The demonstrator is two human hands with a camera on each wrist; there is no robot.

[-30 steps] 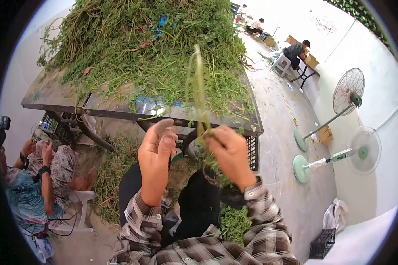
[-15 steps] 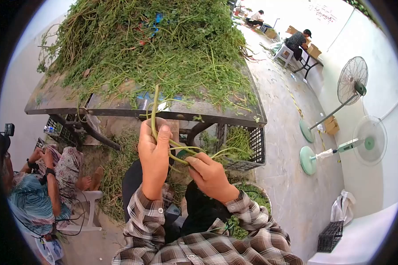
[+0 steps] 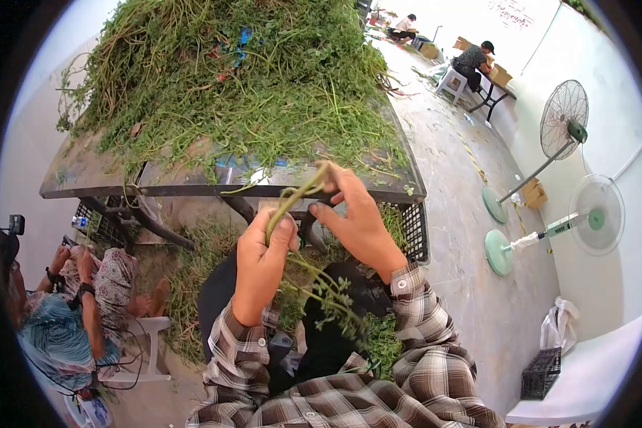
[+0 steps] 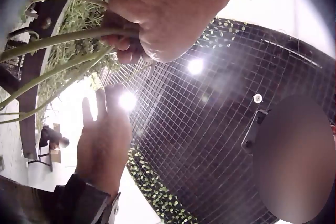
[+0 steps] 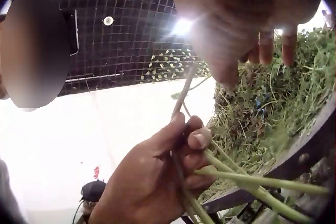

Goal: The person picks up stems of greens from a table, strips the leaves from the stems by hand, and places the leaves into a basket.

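Note:
My left hand (image 3: 259, 265) pinches several long green stems (image 3: 292, 202) between thumb and fingers; leafy sprigs hang below it. The left wrist view has the stems (image 4: 63, 39) running out to the left from the left hand (image 4: 173, 8). Close to the stems' upper end, my right hand (image 3: 360, 227) has its fingers parted. In the left wrist view the right hand (image 4: 107, 142) is empty, its fingers fairly straight. Seen from the right wrist, the left hand (image 5: 157, 179) grips the stems (image 5: 257, 180) below the right hand (image 5: 241, 19).
A big heap of greens (image 3: 264, 78) covers much of the table (image 3: 93, 167). Black crates (image 3: 415, 232) stand beneath it, with cut greens (image 3: 185, 285) on the floor. One person (image 3: 64, 328) sits at left; others work far back. Two fans (image 3: 563, 121) are at right.
The right hand has let go of the lower stems and moved up beside their upper end. The left hand keeps its grip; the stems now lean to the right.

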